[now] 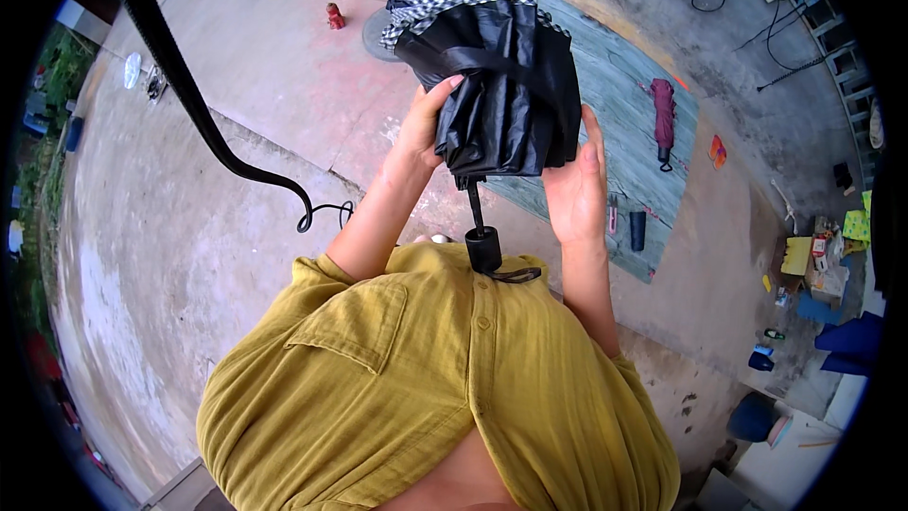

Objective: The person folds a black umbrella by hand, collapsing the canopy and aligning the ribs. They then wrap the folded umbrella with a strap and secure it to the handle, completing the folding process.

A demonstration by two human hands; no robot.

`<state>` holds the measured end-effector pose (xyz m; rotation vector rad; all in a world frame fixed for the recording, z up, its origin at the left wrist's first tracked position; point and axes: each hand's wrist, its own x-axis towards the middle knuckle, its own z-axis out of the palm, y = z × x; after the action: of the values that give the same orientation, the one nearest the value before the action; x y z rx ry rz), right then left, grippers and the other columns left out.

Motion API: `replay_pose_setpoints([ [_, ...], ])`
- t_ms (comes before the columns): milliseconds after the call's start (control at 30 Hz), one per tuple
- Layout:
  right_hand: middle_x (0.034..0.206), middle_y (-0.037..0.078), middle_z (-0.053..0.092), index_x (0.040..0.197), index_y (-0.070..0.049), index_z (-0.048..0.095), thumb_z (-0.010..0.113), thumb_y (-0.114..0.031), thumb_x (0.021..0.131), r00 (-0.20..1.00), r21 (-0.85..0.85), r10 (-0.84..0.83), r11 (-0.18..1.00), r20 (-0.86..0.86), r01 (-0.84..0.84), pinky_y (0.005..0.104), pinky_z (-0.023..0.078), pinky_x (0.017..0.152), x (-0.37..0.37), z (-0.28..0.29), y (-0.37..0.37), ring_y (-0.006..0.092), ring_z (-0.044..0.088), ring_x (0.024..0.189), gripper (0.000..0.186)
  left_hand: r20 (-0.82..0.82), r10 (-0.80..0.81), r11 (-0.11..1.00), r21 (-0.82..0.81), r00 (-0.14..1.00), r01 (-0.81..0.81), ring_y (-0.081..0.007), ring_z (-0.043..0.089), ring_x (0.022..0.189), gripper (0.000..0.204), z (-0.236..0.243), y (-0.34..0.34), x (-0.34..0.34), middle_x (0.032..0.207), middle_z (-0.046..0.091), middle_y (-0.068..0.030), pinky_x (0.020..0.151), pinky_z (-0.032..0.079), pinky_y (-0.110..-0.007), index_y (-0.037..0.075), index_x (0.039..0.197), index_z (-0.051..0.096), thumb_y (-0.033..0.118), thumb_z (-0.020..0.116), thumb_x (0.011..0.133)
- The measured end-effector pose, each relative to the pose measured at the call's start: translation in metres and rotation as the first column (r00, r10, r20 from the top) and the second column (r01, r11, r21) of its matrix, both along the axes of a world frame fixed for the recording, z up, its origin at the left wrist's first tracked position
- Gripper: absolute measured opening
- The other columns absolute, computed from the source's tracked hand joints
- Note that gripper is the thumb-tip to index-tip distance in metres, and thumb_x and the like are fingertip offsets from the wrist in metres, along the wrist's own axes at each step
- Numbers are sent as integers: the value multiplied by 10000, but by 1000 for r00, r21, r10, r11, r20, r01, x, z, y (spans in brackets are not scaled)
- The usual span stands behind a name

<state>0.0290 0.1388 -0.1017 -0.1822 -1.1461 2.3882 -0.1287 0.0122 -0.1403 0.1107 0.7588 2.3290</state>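
A black folding umbrella [511, 85] with a black-and-white checked trim is between my hands, its canopy loosely gathered in bunched folds. The short shaft points toward my chest and ends in a black handle [483, 250] with a wrist strap. My left hand [426, 121] grips the canopy's left side, thumb on top and the other fingers hidden behind the cloth. Against the right side rests my right hand [577, 187], palm toward the folds and fingers fairly straight, so both hands cup the umbrella.
Beyond it lies a grey-green mat [615, 61] bearing a folded maroon umbrella [664, 118] and a dark cylinder [638, 231]. A stand fan's base [378, 38] and a small red figure [335, 16] are on the far floor. A black cable [194, 104] hangs at left; clutter [823, 265] sits far right.
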Motion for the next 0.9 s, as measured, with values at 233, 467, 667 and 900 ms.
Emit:
replay_pose_setpoints([
  [233, 1249, 155, 573, 1233, -17, 533, 483, -162, 917, 966, -305, -38, 945, 255, 118, 444, 386, 1042, -28, -51, 44, 309, 511, 1188, 351, 161, 17, 960, 275, 987, -61, -312, 613, 1054, 487, -41, 9, -22, 1179, 622, -167, 962, 488, -460, 20, 1246, 548, 368, 565, 905],
  [467, 1176, 165, 581, 1224, -5, 526, 645, -323, 877, 513, -286, 850, 465, -122, -838, 420, 522, 825, -21, -55, -22, 283, 603, 1041, 486, 157, 33, 999, 27, 987, -38, -322, 612, 1057, 551, -50, -1, -3, 1202, 620, -157, 944, 491, -477, 46, 1234, 571, 449, 613, 861],
  [667, 672, -21, 455, 1013, -54, 516, 646, -232, 897, 404, -429, 915, 363, -3, -827, 168, 317, 399, -29, -47, -30, 19, 346, 428, 249, -69, -35, 998, 45, 997, 38, -222, 623, 1016, 551, -34, -7, 4, 1145, 628, -88, 893, 531, -375, 55, 1274, 516, 335, 711, 841],
  [900, 626, -47, 405, 876, -80, 485, 533, -132, 950, 452, -413, 850, 527, 271, -743, 163, 226, 384, -24, -48, -22, 9, 299, 408, 102, -393, 39, 954, -259, 919, -152, -164, 597, 1008, 459, 13, -3, 12, 1178, 581, -77, 844, 509, -312, 43, 1307, 455, 268, 597, 933],
])
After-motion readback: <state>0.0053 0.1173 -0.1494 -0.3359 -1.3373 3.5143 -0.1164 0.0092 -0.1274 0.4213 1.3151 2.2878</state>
